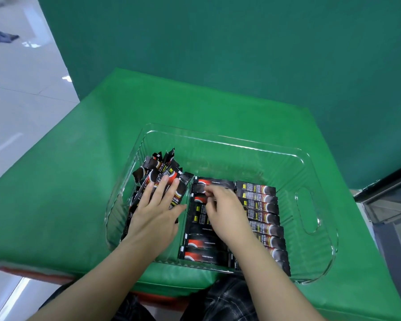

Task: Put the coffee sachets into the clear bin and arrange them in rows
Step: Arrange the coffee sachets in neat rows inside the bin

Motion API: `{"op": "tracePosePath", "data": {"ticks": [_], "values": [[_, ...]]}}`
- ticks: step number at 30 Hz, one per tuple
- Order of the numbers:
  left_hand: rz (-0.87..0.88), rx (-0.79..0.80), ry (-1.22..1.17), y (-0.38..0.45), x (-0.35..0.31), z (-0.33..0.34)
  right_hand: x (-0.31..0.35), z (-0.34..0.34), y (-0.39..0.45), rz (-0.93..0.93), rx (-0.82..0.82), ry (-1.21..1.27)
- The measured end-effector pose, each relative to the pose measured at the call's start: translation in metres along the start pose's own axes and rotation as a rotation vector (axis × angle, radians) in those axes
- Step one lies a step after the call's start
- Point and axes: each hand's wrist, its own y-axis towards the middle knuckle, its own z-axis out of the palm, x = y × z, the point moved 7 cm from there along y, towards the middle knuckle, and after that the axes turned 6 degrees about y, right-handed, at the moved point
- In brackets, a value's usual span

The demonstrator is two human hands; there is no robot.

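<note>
The sachets (257, 205) lie in the bin (310, 205) near the table's (79, 181) front edge. The left hand (155, 214) presses flat on a loose pile (158, 172); the right hand (222, 209) pinches one. They look light, thin and slippery, so pinching one end seems best.

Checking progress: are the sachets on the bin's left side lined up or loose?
Loose: the left pile lies jumbled under the left hand.
</note>
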Motion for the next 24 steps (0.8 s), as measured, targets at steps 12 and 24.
{"op": "tracePosePath", "data": {"ticks": [12,24], "values": [[-0.094,0.219,0.115,-0.01,-0.001,0.0,0.027,0.021,0.031,0.158,0.176,0.285],[-0.116,0.006,0.037,-0.013,-0.001,-0.006,0.023,0.059,0.05,0.558,0.148,0.756]]}}
